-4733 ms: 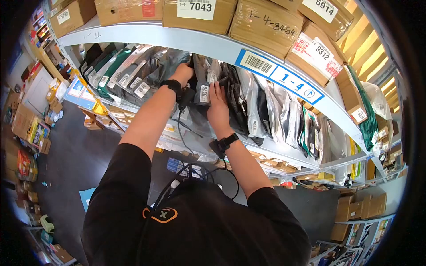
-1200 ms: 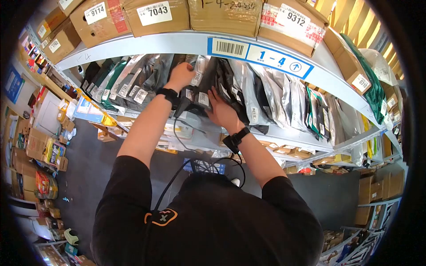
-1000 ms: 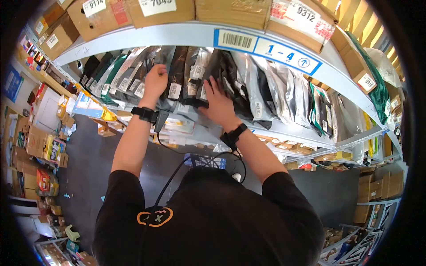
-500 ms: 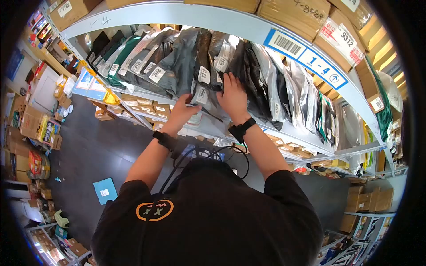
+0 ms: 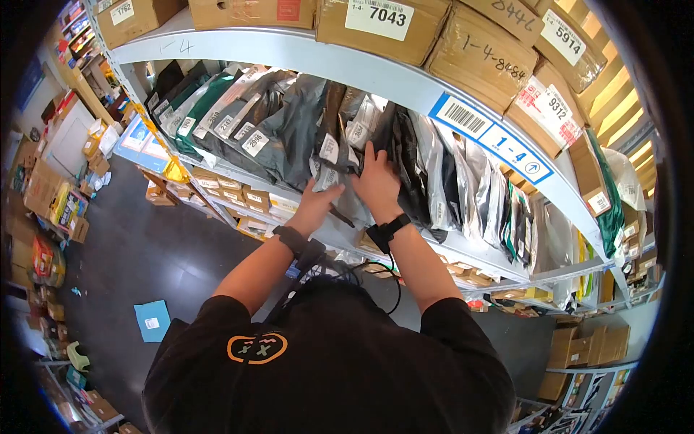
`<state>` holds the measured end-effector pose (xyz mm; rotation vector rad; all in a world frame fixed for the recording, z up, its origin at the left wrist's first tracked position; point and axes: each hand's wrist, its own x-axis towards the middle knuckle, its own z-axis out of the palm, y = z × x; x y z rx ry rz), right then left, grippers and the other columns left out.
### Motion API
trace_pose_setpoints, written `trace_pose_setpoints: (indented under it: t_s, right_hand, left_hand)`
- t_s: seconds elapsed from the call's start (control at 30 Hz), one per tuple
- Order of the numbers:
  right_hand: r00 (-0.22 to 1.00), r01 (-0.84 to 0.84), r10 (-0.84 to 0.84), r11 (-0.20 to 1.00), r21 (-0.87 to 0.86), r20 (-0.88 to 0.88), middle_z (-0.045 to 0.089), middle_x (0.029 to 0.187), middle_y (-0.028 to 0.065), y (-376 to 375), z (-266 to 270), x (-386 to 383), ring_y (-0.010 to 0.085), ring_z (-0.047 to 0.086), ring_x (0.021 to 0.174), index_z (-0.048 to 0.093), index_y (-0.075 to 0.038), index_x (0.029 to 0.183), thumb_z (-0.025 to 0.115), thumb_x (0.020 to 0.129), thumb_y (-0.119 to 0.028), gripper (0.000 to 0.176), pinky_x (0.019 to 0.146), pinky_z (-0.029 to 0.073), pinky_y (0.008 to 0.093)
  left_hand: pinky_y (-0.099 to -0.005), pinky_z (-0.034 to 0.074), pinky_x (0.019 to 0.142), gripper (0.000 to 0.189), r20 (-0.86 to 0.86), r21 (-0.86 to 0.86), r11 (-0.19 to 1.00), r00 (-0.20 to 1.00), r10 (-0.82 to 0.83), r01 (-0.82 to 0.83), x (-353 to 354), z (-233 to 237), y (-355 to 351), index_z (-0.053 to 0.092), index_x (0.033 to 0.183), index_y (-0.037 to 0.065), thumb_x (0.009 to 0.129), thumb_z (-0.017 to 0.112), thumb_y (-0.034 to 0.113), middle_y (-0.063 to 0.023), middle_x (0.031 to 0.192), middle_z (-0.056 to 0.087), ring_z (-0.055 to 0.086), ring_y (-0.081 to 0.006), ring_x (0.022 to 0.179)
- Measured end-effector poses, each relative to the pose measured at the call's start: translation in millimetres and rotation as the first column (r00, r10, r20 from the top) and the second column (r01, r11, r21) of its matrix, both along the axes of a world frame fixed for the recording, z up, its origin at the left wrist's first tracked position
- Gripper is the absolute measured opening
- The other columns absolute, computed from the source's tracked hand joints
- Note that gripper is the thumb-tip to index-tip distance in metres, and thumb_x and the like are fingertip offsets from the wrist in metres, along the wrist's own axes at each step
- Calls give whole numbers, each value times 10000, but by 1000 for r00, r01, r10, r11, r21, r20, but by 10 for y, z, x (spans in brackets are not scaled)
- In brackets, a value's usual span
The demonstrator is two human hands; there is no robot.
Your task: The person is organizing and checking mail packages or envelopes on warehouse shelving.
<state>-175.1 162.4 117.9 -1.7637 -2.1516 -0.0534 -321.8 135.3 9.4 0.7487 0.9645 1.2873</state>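
Observation:
My left hand (image 5: 316, 207) is at the lower front of a grey mailing bag (image 5: 327, 178) with a white label. Its thumb lies across the front and its fingers curl at the bag's left edge, pinching it. My right hand (image 5: 377, 186) reaches into the row just to the right, fingers stretched up against a black bag (image 5: 409, 163) and thumb by a dark labelled bag (image 5: 329, 147). The fingertips are partly lost among the plastic. Behind them leans a clear bag (image 5: 356, 134) with a white label. A grey bag marked 2996 (image 5: 254, 143) stands to the left.
Mailing bags are packed upright along the metal shelf (image 5: 499, 266). Overhead, cardboard boxes (image 5: 383, 22) rest on a beam with a blue 1-4 sign (image 5: 491, 137). A blue packet (image 5: 152, 322) lies on the dark floor at left. Black cables (image 5: 394, 286) hang near my wrists.
The view has tilted up, showing more of the upper boxes. Both hands stay at the same bags; the labelled bags between them have shifted and tilted slightly.

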Motion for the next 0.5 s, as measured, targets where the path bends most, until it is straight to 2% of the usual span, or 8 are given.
trace_pose_setpoints:
  t_s: [0.1, 0.2, 0.3, 0.4, 0.43, 0.5]
  right_hand:
    - [994, -92, 99, 988, -121, 56, 529, 1115, 174, 107, -37, 50, 384, 597, 992, 352, -58, 1433, 721, 781, -198, 762, 810, 532, 466]
    - [987, -138, 130, 987, -87, -91, 539, 1122, 205, 237, -149, 135, 405, 585, 1012, 334, -42, 1448, 688, 799, -155, 748, 851, 511, 466]
    - [963, -73, 99, 991, 109, -252, 544, 1142, 212, 201, -120, 252, 408, 585, 1009, 333, -35, 1454, 657, 807, -119, 728, 850, 504, 456]
    - [952, -14, -1, 999, -46, -307, 481, 1250, 269, 178, 101, 330, 440, 558, 1079, 241, 5, 1486, 633, 819, -87, 779, 908, 495, 451]
    - [940, -8, -18, 997, -74, -340, 480, 1263, 260, 166, 142, 334, 437, 553, 1089, 251, 0, 1485, 615, 818, -74, 763, 915, 490, 460]
    - [938, 3, -17, 999, -40, -346, 485, 1263, 253, 195, 84, 362, 438, 552, 1090, 261, -15, 1487, 616, 818, -75, 759, 913, 489, 464]
  left_hand:
    - [-317, 468, 857, 471, -3, 97, 990, 995, 99, -98, 115, 82, 56, 478, 1343, 18, 893, 615, 9, -63, 1136, 628, 593, -153, 979]
    - [-280, 464, 823, 487, -116, 122, 963, 960, 255, -241, 191, 65, 168, 477, 1369, 6, 894, 582, -22, -62, 1103, 629, 581, -132, 953]
    - [-257, 469, 767, 468, -77, 144, 923, 926, 370, -357, 214, 146, 321, 498, 1352, -3, 892, 583, -26, -60, 1044, 640, 587, -122, 877]
    - [-251, 478, 731, 426, -5, 113, 894, 900, 436, -433, 112, 242, 458, 523, 1313, -14, 892, 582, -31, -60, 995, 653, 602, -125, 824]
    - [-258, 485, 712, 374, -9, 127, 858, 865, 502, -497, 61, 224, 512, 557, 1266, -17, 893, 587, -31, -56, 980, 662, 612, -129, 795]
    - [-249, 479, 748, 421, 13, 166, 843, 856, 517, -512, -91, 249, 525, 556, 1297, -25, 877, 588, -40, -63, 1022, 668, 603, -115, 839]
